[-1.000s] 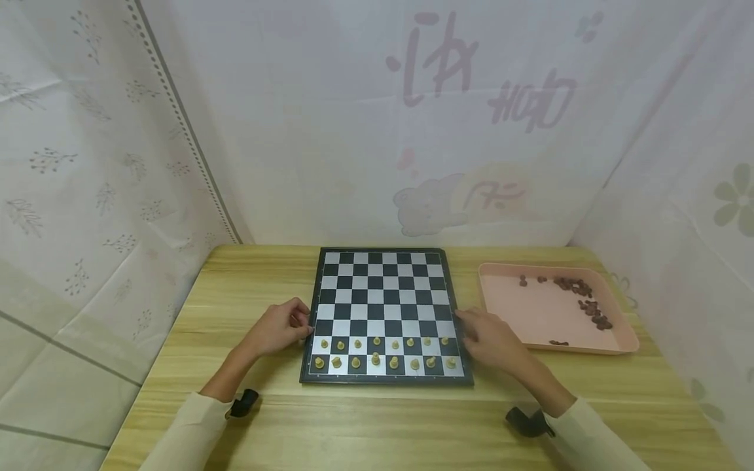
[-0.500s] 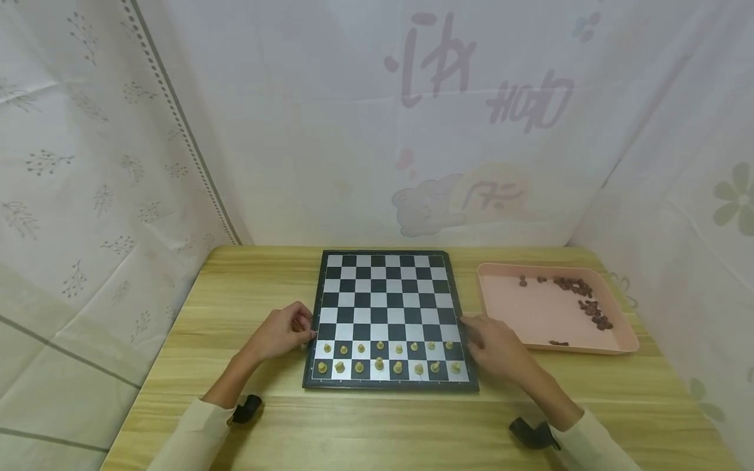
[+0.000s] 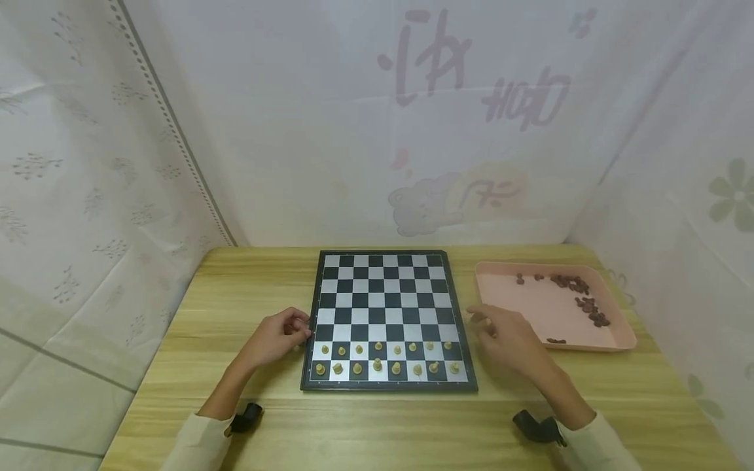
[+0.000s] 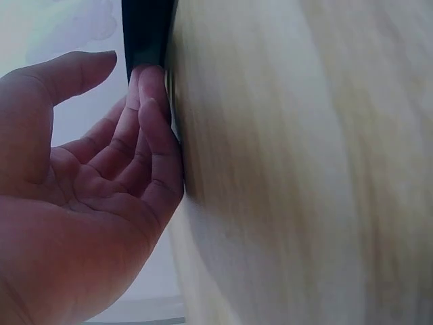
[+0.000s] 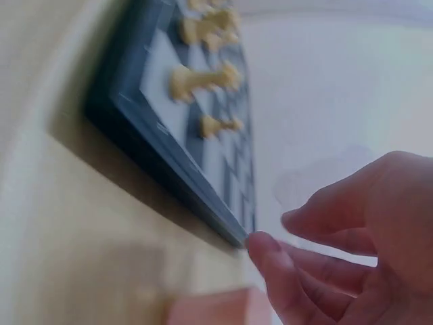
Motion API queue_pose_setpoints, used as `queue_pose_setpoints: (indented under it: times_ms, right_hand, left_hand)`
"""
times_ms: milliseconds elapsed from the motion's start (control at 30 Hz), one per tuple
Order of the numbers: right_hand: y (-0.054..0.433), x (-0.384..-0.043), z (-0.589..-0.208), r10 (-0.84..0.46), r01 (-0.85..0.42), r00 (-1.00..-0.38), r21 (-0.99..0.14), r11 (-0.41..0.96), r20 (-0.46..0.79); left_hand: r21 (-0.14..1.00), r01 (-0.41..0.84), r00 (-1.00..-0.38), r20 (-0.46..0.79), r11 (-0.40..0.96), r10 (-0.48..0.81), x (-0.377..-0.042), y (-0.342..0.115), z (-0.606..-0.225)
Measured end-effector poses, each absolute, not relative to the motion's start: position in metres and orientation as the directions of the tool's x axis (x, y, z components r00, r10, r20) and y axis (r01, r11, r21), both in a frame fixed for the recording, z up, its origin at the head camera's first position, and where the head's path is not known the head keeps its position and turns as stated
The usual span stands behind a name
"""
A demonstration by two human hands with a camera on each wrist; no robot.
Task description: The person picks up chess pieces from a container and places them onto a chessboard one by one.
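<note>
A black-and-white chessboard (image 3: 385, 301) lies flat on the table, with cream chess pieces (image 3: 377, 364) standing in two rows on its near squares. My left hand (image 3: 275, 335) is at the board's left edge. In the left wrist view its fingertips (image 4: 150, 78) touch the board's dark side (image 4: 147, 30), while the thumb stands apart from them. My right hand (image 3: 506, 337) is off the board's right edge, between the board and a pink tray (image 3: 506, 314). The right wrist view shows its thumb and fingers loosely bent with nothing between them.
Several dark brown chess pieces (image 3: 589, 304) lie in the pink tray, mostly along its right side. The wooden table (image 3: 365, 428) has patterned cloth (image 3: 306, 131) hanging behind it and at both sides.
The board first shifted slightly toward me. My right hand has since moved off its right edge, to the right. My left hand has stayed at the left edge.
</note>
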State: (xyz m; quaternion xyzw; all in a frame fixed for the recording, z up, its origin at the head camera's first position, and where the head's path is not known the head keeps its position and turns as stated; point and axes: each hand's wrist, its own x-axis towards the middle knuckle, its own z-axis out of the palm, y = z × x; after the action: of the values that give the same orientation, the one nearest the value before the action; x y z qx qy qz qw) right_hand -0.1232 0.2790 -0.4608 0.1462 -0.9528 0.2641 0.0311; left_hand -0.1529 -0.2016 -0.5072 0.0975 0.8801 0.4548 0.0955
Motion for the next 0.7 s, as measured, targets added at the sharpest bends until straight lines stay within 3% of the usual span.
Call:
queue_pose_setpoints:
  times_ms: [400, 500, 700]
  right_hand:
    - [0.352, -0.146, -0.446, -0.05, -0.189, -0.966, -0.564, 0.804, 0.252]
    - [0.369, -0.145, -0.448, -0.073, -0.186, -0.973, -0.556, 0.81, 0.219]
    - [0.392, -0.129, -0.451, -0.211, -0.196, -0.977, -0.537, 0.821, 0.033]
  left_hand:
    - [0.815, 0.058, -0.975, -0.078, 0.576, 0.21, -0.159, -0.198, -0.506]
    - [0.818, 0.044, -0.976, -0.088, 0.573, 0.201, -0.161, -0.197, -0.505]
    - [0.812, 0.039, -0.976, -0.094, 0.583, 0.196, -0.163, -0.198, -0.504]
